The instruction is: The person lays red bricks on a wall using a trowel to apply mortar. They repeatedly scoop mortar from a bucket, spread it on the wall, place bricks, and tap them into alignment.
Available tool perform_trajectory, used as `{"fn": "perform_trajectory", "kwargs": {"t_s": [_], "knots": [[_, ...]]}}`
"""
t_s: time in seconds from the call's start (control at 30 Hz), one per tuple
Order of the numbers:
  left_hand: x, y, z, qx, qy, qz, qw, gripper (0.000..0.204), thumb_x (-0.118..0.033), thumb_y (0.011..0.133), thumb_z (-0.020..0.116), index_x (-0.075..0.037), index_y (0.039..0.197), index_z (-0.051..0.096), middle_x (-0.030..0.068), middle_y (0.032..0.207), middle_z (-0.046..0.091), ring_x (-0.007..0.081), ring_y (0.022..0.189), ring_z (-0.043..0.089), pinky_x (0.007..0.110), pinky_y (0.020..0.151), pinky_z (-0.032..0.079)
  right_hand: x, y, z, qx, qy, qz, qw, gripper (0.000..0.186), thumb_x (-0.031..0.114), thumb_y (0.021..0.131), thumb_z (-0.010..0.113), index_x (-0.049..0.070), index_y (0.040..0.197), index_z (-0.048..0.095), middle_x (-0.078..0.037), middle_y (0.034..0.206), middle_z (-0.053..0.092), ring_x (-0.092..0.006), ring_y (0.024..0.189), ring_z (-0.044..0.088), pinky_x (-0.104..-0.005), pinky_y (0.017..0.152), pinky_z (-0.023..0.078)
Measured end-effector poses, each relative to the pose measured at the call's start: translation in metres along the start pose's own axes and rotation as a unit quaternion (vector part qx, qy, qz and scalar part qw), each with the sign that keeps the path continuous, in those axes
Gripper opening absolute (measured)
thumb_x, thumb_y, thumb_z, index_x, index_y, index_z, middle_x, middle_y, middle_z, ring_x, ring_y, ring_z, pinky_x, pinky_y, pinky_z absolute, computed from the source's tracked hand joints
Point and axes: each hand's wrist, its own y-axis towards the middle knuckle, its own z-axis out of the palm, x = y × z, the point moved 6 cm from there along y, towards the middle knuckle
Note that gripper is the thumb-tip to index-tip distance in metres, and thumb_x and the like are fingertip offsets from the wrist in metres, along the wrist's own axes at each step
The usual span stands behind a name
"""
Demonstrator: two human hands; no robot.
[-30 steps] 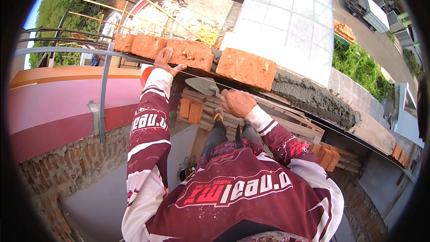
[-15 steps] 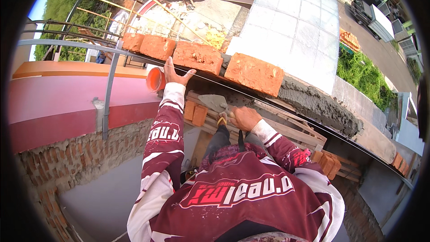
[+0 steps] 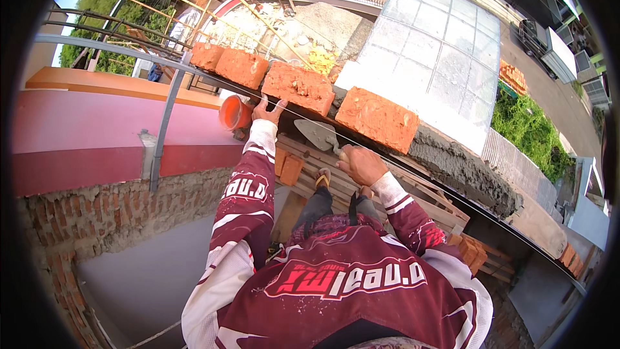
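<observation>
The brick course [image 3: 299, 87] runs along the top of the wall in front of the person, slanting from upper left down toward the middle of the view. It looks partly built: four bricks stand in the row, while the grey mortar bed [image 3: 462, 163] to their right is spread but carries none. Past that, the pale wall top [image 3: 539, 226] shows no mortar, and a few small-looking bricks [image 3: 571, 260] sit near its far right end, so most of the visible stretch seems left to fill. Below the wall, wooden planks [image 3: 413, 205] hold a loose pair of bricks [image 3: 292, 169], and an orange bucket [image 3: 234, 114] sits just beside the left hand. The laid bricks are bright orange-red, rough and chipped at the edges; the third from the left has a pitted patch on top, and the rightmost brick [image 3: 376, 118] has a flatter face with pale flecks. Grey mortar shows in the gap between these two. The left hand [image 3: 268, 111] is open, fingers spread at the near edge under the third brick; whether it touches cannot be told. The right hand [image 3: 363, 165] grips a trowel [image 3: 317, 134], its pointed blade just below the course.
</observation>
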Motion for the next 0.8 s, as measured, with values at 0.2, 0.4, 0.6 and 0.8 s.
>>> {"fn": "perform_trajectory", "kwargs": {"t_s": [0.2,0.4,0.6,0.8], "knots": [[-0.011,0.002,-0.001,0.009,0.011,0.022,1.0,0.097,-0.057,0.074,0.079,0.006,0.14,0.045,0.0307,0.133,0.054,0.0405,0.127,0.052,0.041,0.103,0.044,-0.005,0.004,0.002,-0.051,0.045,0.021,0.997,0.034,0.031,0.091,0.061,0.001,0.107,0.056,-0.024,0.101,0.066,-0.0447,0.095,0.064,-0.0526,0.082,0.051],[0.003,0.011,0.003,0.004,-0.006,0.04,0.999,0.099,-0.061,0.072,0.079,0.008,0.137,0.048,0.0308,0.131,0.056,0.0416,0.125,0.053,0.042,0.102,0.045,-0.004,0.004,0.009,-0.039,0.059,0.017,0.997,0.033,0.03,0.09,0.061,0.003,0.107,0.056,-0.024,0.101,0.065,-0.0457,0.095,0.063,-0.0523,0.082,0.051],[-0.013,0.004,0.001,-0.011,0.016,0.042,0.999,0.1,-0.061,0.073,0.077,0.008,0.138,0.046,0.0316,0.128,0.057,0.0417,0.123,0.055,0.042,0.1,0.046,-0.006,0.004,0.004,-0.05,0.057,0.008,0.997,0.033,0.032,0.09,0.061,0.002,0.103,0.057,-0.025,0.096,0.066,-0.0452,0.094,0.063,-0.0531,0.08,0.051],[-0.006,0.006,0.005,0.0,-0.032,0.054,0.998,0.097,-0.058,0.077,0.075,0.011,0.138,0.044,0.0322,0.125,0.059,0.0392,0.122,0.057,0.04,0.098,0.046,0.004,-0.014,0.015,-0.002,0.027,0.001,1.0,0.036,0.035,0.09,0.062,0.001,0.1,0.057,-0.025,0.094,0.066,-0.0441,0.092,0.064,-0.0525,0.078,0.05]]}}
